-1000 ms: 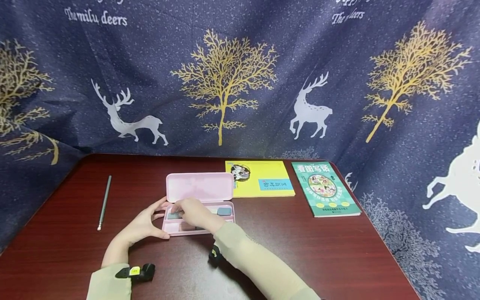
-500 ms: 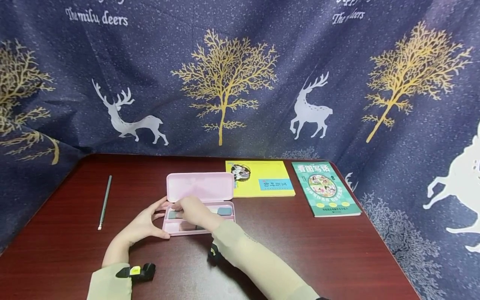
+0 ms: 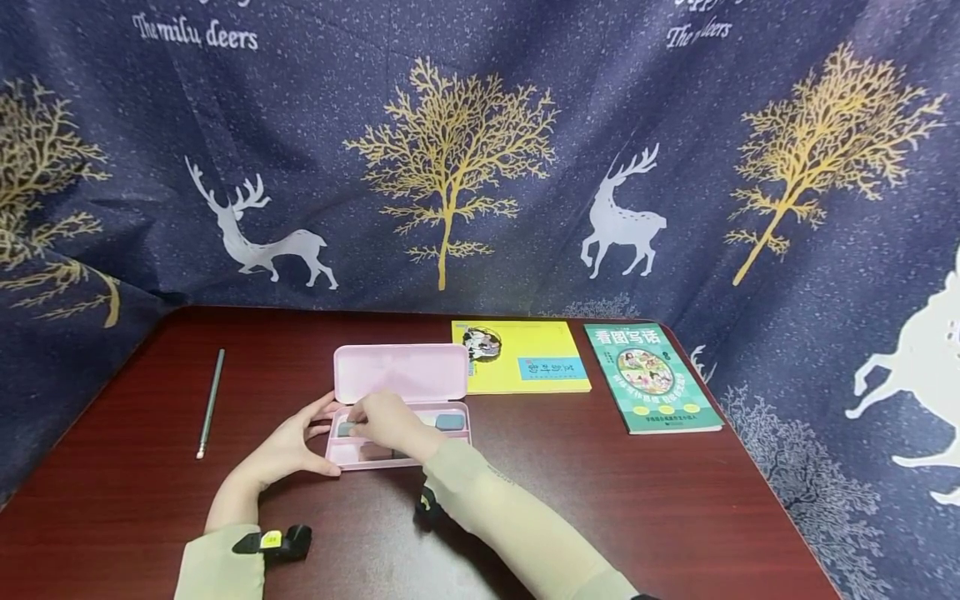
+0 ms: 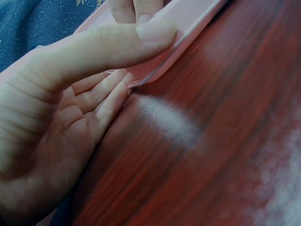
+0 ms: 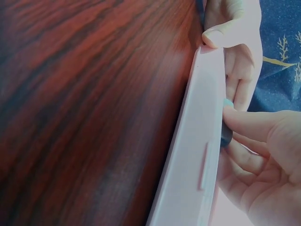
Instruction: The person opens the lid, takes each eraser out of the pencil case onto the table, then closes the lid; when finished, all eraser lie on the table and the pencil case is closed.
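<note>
An open pink pencil case (image 3: 399, 373) lies on the table, its lid tipped back. My left hand (image 3: 288, 450) grips its left end, thumb at the front corner and fingers behind; in the left wrist view the thumb presses the pink rim. My right hand (image 3: 390, 425) reaches into the back compartment from the right. Its thumb and fingers pinch a small grey-green piece (image 3: 345, 429) at the left end, mostly hidden by the fingertips. A dark part (image 5: 226, 135) shows between those fingers in the right wrist view. A blue-grey block (image 3: 450, 422) sits at the compartment's right end.
A grey-green pencil (image 3: 212, 404) with an eraser tip lies left of the case. A yellow book (image 3: 525, 383) lies behind the case at right, and a green book (image 3: 652, 379) farther right. A dark blue curtain (image 3: 480, 208) hangs behind the table.
My right fingertips have shifted very slightly to the right inside the case. The left hand stays at the case's left end.
</note>
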{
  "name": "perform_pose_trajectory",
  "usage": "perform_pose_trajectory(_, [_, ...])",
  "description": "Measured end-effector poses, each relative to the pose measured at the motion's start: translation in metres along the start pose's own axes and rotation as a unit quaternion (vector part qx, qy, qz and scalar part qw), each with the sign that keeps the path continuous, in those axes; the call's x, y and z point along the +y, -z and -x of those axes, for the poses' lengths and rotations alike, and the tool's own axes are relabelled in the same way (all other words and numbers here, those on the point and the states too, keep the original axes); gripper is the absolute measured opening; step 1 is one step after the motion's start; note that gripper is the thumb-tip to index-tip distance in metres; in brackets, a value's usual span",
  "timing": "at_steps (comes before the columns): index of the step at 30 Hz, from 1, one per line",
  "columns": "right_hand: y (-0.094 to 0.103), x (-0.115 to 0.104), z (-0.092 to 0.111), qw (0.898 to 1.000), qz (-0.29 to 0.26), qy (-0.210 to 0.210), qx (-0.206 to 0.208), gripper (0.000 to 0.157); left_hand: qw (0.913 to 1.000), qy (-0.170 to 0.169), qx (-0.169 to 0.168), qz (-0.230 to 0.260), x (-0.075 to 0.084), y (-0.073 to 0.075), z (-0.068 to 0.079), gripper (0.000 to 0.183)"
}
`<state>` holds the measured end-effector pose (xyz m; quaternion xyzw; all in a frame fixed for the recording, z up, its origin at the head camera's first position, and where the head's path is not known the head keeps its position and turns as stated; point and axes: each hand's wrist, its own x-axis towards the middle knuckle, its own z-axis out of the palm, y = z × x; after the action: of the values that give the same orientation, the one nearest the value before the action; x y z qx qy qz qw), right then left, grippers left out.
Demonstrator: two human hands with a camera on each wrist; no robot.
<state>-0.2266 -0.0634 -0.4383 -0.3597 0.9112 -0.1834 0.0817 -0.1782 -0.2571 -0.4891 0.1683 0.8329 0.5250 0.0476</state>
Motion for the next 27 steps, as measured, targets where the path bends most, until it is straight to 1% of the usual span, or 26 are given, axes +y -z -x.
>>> perform_pose_trajectory(2, [0.0, 0.0, 0.0, 1.0, 0.001, -0.001, 0.0, 0.018, 1.0, 0.004, -0.001, -0.003, 0.001, 0.0, 0.0, 0.115])
perform_pose_trajectory(7, [0.0, 0.0, 0.0, 1.0, 0.005, -0.001, -0.001, 0.017, 1.0, 0.003, 0.0, -0.005, 0.0, 0.0, -0.001, 0.115])
perform_pose_trajectory(14, [0.002, 0.001, 0.002, 1.0, -0.017, 0.006, 0.024, 0.02, 0.9999, -0.007, -0.001, 0.008, -0.003, 0.0, -0.001, 0.114])
perform_pose_trajectory(19, [0.013, 0.003, 0.007, 0.998, -0.043, 0.011, 0.048, 0.018, 0.9999, -0.012, 0.0, 0.008, -0.002, 0.0, -0.001, 0.114])
perform_pose_trajectory(22, [0.023, 0.005, 0.012, 0.997, -0.05, 0.015, 0.064, 0.016, 0.9999, -0.016, 0.003, 0.006, -0.003, 0.0, -0.001, 0.114])
perform_pose_trajectory(27, [0.036, 0.014, 0.021, 0.993, -0.064, 0.022, 0.101, 0.015, 0.9999, -0.014, 0.004, -0.003, -0.002, 0.0, -0.001, 0.114])
